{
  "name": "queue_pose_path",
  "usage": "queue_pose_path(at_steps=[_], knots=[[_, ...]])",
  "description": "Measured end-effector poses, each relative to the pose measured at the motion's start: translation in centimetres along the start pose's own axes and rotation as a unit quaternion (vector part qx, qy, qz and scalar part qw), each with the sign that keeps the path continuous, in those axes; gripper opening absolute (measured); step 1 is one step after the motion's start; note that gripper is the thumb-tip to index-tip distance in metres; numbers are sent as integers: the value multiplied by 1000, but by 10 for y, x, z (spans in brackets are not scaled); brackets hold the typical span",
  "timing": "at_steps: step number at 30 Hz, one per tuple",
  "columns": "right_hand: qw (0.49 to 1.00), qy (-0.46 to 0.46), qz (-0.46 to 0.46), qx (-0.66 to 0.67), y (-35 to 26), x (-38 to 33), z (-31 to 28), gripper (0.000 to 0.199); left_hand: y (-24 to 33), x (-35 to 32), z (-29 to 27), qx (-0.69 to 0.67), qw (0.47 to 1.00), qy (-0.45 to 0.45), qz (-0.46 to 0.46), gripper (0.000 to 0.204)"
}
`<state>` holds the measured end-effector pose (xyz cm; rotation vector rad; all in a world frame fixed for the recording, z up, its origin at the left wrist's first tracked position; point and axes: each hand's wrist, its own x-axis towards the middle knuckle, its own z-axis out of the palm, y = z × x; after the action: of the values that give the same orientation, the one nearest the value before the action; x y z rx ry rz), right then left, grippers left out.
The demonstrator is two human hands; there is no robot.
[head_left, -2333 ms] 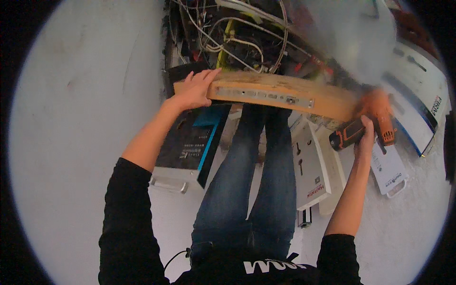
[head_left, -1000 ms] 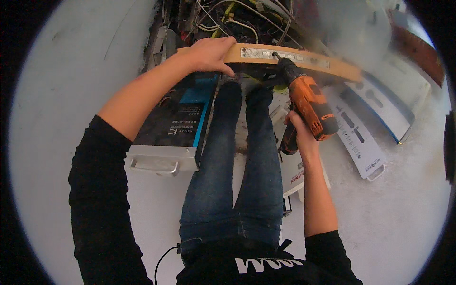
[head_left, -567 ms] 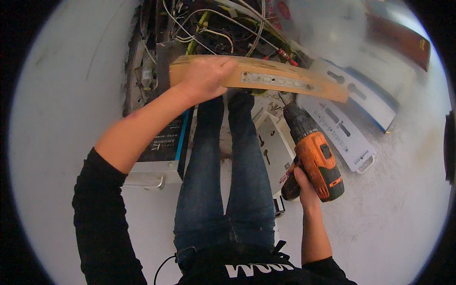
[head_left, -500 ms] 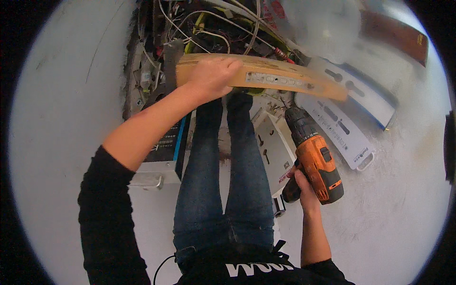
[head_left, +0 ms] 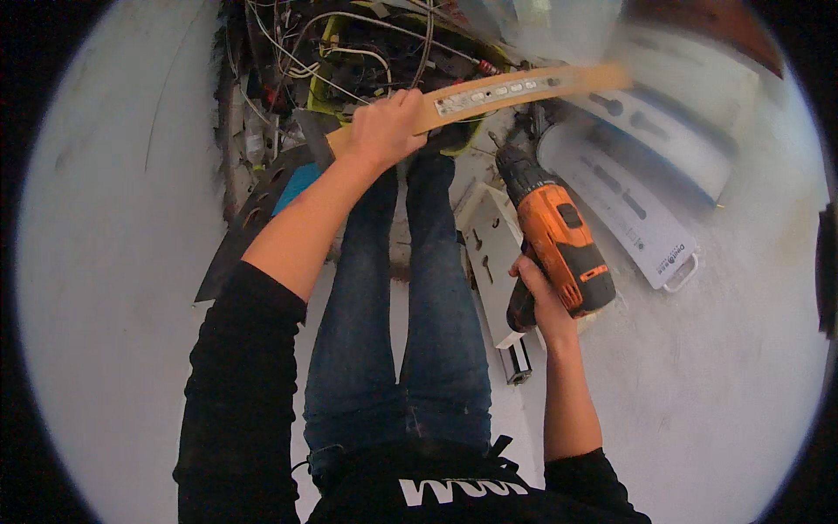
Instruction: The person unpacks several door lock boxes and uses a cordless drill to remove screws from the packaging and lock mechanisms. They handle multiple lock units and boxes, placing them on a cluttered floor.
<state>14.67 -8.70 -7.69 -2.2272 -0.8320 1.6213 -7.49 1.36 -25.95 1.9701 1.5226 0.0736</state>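
My left hand is closed around the left end of a long wooden board. The board is held up across the view, its right end raised and blurred. A pale metal strip with slots lies along its face. In my right hand is an orange and black cordless drill, gripped by its handle. The drill's chuck points up and away, towards the underside of the board, with a gap between them. A thin bit shows at the chuck's tip.
Beyond the board lies a tangle of cables around a yellow-green crate. A white box with cut-outs stands beside my legs. At right are a white handled package, a blue-edged box and a dark red-brown piece.
The board's right end has swung upward, tilting it, and my left hand has shifted slightly right. My right hand has carried the drill up and a little left.
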Motion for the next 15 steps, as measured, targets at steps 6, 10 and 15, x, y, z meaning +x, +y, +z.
queue_pose_path(at_steps=[6,10,15], knots=[[999,0,-25,-29,4,15,26,16,11,-28,25,13,1000,20,-13,56],[993,-28,-21,-112,2,15,35,16,1,-36,33,23,998,54,6,57],[979,-35,-82,-183,-1,12,53,17,-14,-49,42,5,996,86,-5,56]])
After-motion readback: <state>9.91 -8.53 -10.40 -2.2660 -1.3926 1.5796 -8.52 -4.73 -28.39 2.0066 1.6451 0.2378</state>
